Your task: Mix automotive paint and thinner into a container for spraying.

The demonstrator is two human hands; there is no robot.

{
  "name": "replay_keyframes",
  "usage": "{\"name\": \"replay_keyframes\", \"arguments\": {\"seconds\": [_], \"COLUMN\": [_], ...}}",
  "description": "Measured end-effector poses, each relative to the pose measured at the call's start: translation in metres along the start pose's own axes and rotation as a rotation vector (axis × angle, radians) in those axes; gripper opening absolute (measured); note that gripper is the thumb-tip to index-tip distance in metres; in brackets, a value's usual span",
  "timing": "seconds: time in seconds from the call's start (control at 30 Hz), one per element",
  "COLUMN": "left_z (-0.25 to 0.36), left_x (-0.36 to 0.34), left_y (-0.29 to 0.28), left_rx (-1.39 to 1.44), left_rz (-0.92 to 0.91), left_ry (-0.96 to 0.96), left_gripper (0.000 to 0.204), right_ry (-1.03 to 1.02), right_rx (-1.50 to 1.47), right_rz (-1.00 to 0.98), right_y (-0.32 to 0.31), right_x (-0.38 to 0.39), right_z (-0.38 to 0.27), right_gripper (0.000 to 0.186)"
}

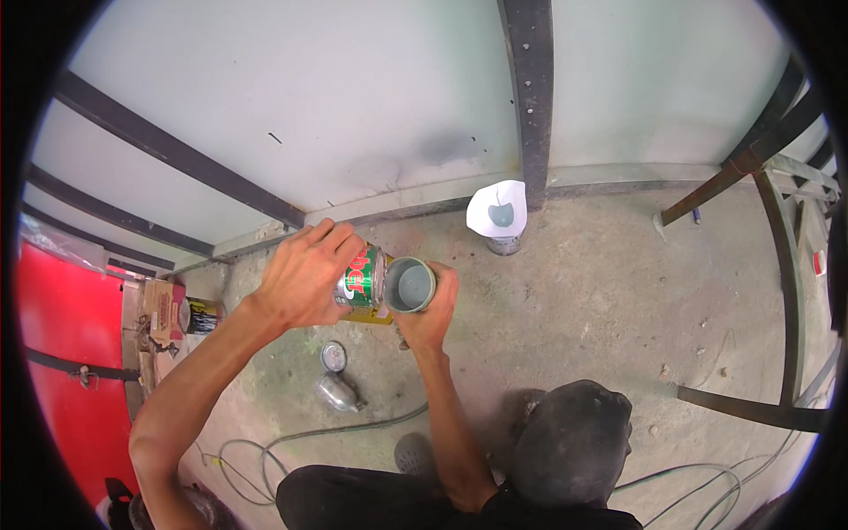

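Note:
My left hand [309,274] is wrapped round a green and silver can [362,278] with red and white lettering, tilted on its side. Its mouth faces a small round cup [410,284], close to the cup's rim. My right hand [433,309] grips this cup from its right side, and grey liquid lies inside. Behind and below the green can, part of a yellow container [369,315] shows, mostly hidden. Further off, a white paper cone [481,209] with a grey patch in it sits on top of a can [504,244] on the floor.
On the concrete floor lie a silver metal cup [338,392] and a round lid [334,356]. A hose [353,428] curls near my legs. Pale panels with dark metal bars rise ahead, a rusty frame [782,291] stands at right, and a cardboard box [165,311] at left.

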State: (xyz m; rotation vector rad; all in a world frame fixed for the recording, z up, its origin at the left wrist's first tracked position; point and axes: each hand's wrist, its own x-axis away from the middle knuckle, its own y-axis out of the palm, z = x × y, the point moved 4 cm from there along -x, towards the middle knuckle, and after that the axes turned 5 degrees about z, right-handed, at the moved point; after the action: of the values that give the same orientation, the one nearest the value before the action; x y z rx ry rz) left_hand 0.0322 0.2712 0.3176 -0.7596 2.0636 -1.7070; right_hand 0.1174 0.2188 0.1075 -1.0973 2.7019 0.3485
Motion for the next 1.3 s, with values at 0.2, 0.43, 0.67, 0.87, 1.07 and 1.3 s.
{"name": "replay_keyframes", "arguments": {"seconds": [0.2,0.43,0.67,0.87,1.07,1.3], "left_z": [0.001,0.001,-0.001,-0.001,0.001,0.003], "left_x": [-0.002,-0.002,0.001,0.002,0.000,0.000], "left_y": [-0.002,0.002,0.006,0.005,0.003,0.002], "left_rx": [0.013,0.001,-0.054,-0.046,-0.063,-0.056], "left_rz": [0.010,0.005,-0.031,-0.034,-0.059,-0.091], "left_ry": [-0.004,0.011,0.031,0.025,0.018,0.015], "left_gripper": [0.060,0.060,0.058,0.057,0.057,0.060], "right_ry": [-0.001,-0.012,0.002,0.007,0.004,0.023], "right_rx": [-0.004,0.006,0.037,-0.021,0.027,-0.009], "right_rz": [-0.003,0.000,-0.033,0.001,-0.016,0.008], "right_y": [0.000,0.000,0.001,0.001,0.001,0.002], "right_x": [0.000,0.000,0.004,0.002,0.003,0.003], "right_z": [-0.001,-0.001,0.009,0.002,0.006,0.004], "right_gripper": [0.065,0.065,0.075,0.066,0.070,0.065]}}
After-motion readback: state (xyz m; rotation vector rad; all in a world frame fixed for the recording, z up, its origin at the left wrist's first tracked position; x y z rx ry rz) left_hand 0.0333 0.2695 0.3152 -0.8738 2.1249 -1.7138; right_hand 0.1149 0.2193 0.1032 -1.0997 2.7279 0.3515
